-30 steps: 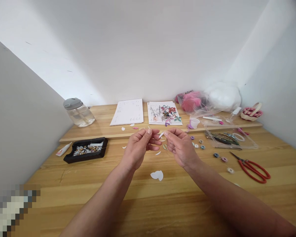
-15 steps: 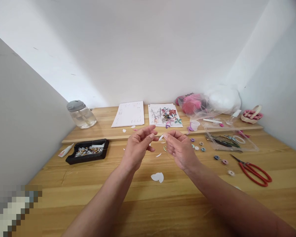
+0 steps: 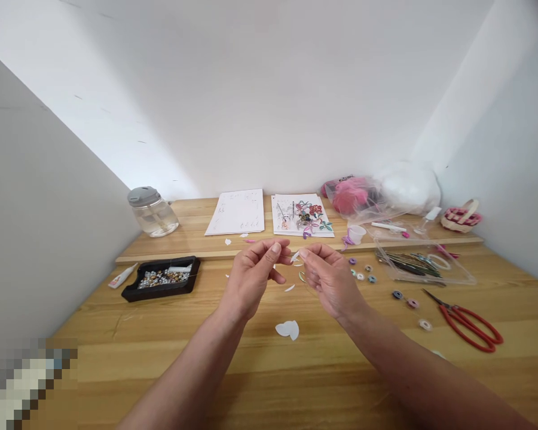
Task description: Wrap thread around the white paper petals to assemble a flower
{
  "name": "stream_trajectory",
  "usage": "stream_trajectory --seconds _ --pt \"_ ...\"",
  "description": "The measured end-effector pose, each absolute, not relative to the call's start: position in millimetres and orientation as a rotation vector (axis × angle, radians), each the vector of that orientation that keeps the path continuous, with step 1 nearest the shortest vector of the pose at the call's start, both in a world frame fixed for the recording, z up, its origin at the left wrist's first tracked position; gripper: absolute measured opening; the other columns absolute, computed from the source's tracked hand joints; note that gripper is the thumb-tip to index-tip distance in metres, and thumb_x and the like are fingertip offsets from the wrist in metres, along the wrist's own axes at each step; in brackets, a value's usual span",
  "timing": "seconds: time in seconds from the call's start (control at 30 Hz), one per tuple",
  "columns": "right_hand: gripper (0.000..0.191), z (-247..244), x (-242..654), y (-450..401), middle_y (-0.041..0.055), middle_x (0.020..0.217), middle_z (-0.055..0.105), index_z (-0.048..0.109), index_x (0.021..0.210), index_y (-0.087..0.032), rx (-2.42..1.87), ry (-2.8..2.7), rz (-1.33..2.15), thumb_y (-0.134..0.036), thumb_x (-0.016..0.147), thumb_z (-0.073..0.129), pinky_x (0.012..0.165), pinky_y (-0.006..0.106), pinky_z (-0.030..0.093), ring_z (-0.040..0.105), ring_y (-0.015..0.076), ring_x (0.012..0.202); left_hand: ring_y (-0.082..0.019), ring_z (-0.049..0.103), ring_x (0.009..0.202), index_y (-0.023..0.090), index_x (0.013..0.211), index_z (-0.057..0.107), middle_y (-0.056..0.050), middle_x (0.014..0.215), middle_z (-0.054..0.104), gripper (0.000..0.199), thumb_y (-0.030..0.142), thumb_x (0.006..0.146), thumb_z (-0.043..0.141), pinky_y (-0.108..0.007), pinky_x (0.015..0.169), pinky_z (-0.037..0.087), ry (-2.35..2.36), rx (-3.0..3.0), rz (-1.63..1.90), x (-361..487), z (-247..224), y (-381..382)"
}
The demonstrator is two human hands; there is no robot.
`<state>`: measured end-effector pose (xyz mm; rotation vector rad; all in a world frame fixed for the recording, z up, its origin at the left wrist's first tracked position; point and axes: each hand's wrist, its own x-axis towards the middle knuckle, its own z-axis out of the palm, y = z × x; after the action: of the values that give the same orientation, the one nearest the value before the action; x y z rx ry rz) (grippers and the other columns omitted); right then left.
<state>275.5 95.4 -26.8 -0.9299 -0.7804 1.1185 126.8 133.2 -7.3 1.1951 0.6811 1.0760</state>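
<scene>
Between the thumb and index finger of my right hand (image 3: 336, 280) is a small, narrow white piece (image 3: 295, 256), perhaps a paper petal. My left hand (image 3: 253, 275) is close on its left, thumb drawn against the fingers. Whatever those fingers hold, if anything, is too small to make out. Below the hands, rounded white cut-outs (image 3: 287, 329) lie together on the wooden table (image 3: 197, 358). A thin white sliver (image 3: 289, 288) rests just under the gap between the hands, and a small green loop (image 3: 302, 276) is beside my right fingers.
Red-handled scissors (image 3: 473, 328) and several thread bobbins (image 3: 398, 295) lie at right, before a clear tray of tools (image 3: 412, 266). A black bead tray (image 3: 161, 279) and a glue tube (image 3: 122, 276) are at left. The raised back ledge holds a jar (image 3: 152, 212), papers (image 3: 236, 212) and a basket (image 3: 461, 218).
The view has tilted slightly, so everything sits a little lower in the picture. Both hands keep nearly the same pose, with the white piece still in my right fingers.
</scene>
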Motion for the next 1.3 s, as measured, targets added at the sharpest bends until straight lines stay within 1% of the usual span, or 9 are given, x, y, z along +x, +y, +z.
stream_trajectory --seconds 0.17,0.37,0.53,0.7,0.73,0.8,0.9,1.1,1.3 --pt "0.028 -22.0 274.3 92.1 -0.0088 0.045 0.036 0.062 0.07 -0.019 -0.935 -0.788 1.112 -0.038 0.07 0.083 0.041 0.022 0.018 0.024 0.0042 0.042 -0.019 0.067 0.088 0.016 0.102 0.074 -0.01 0.093 0.07 0.035 0.046 0.084 0.069 -0.019 0.052 0.049 0.676 1.198 1.089 125.8 -6.3 131.9" --pt "0.029 -20.8 273.9 90.6 -0.0087 0.047 0.036 0.062 0.071 -0.019 -0.942 -0.781 1.121 -0.039 0.069 0.083 0.042 0.023 0.017 0.023 0.0046 0.043 -0.022 0.068 0.088 0.014 0.097 0.075 -0.014 0.095 0.072 0.049 0.059 0.089 0.056 -0.021 0.051 0.048 0.655 1.152 1.109 125.6 -6.7 132.8" --pt "0.03 -21.4 273.0 90.3 -0.0088 0.048 0.036 0.061 0.072 -0.019 -0.946 -0.77 1.148 -0.038 0.069 0.084 0.043 0.024 0.015 0.022 0.0048 0.043 -0.022 0.068 0.088 0.015 0.094 0.075 -0.013 0.094 0.073 0.045 0.055 0.09 0.056 -0.02 0.049 0.044 0.671 1.187 1.097 125.4 -6.0 131.9" --pt "0.03 -22.7 272.2 91.1 -0.0093 0.047 0.034 0.061 0.071 -0.019 -0.957 -0.771 1.156 -0.039 0.069 0.084 0.044 0.024 0.014 0.021 0.0046 0.043 -0.021 0.068 0.088 0.015 0.094 0.076 -0.013 0.094 0.072 0.042 0.052 0.092 0.055 -0.019 0.049 0.045 0.67 1.199 1.106 124.3 -4.6 131.7" --pt "0.03 -23.0 272.3 91.2 -0.0093 0.046 0.034 0.061 0.071 -0.019 -0.96 -0.772 1.156 -0.039 0.069 0.084 0.043 0.024 0.014 0.021 0.0045 0.043 -0.021 0.068 0.088 0.015 0.097 0.075 -0.013 0.095 0.072 0.04 0.05 0.091 0.057 -0.019 0.049 0.045 0.671 1.195 1.103 124.2 -4.6 132.0" --pt "0.03 -23.6 272.5 91.3 -0.0094 0.046 0.033 0.062 0.071 -0.019 -0.957 -0.777 1.151 -0.039 0.069 0.084 0.043 0.023 0.014 0.021 0.0043 0.042 -0.02 0.068 0.088 0.018 0.108 0.073 -0.012 0.099 0.072 0.035 0.045 0.089 0.063 -0.018 0.048 0.045 0.668 1.193 1.105 124.2 -4.7 132.7" --pt "0.029 -24.0 273.0 91.4 -0.0093 0.045 0.034 0.063 0.071 -0.018 -0.94 -0.786 1.149 -0.039 0.069 0.084 0.043 0.023 0.014 0.021 0.0039 0.042 -0.018 0.067 0.086 0.021 0.122 0.066 -0.009 0.1 0.071 0.043 0.036 0.082 0.072 -0.017 0.048 0.045 0.663 1.198 1.121 124.5 -4.7 133.3" --pt "0.03 -23.3 273.8 91.2 -0.0092 0.046 0.035 0.063 0.071 -0.018 -0.937 -0.768 1.137 -0.039 0.069 0.084 0.042 0.022 0.016 0.023 0.0037 0.042 -0.018 0.067 0.086 0.017 0.109 0.072 -0.009 0.095 0.07 0.035 0.041 0.084 0.071 -0.017 0.047 0.045 0.673 1.21 1.11 124.8 -4.3 132.6" --pt "0.031 -23.8 272.4 92.2 -0.0096 0.045 0.036 0.063 0.071 -0.018 -0.929 -0.769 1.139 -0.04 0.067 0.085 0.041 0.02 0.017 0.024 0.0032 0.041 -0.017 0.066 0.085 0.017 0.107 0.073 -0.008 0.093 0.071 0.032 0.042 0.087 0.067 -0.016 0.048 0.045 0.691 1.255 1.089 125.0 -5.5 132.3"
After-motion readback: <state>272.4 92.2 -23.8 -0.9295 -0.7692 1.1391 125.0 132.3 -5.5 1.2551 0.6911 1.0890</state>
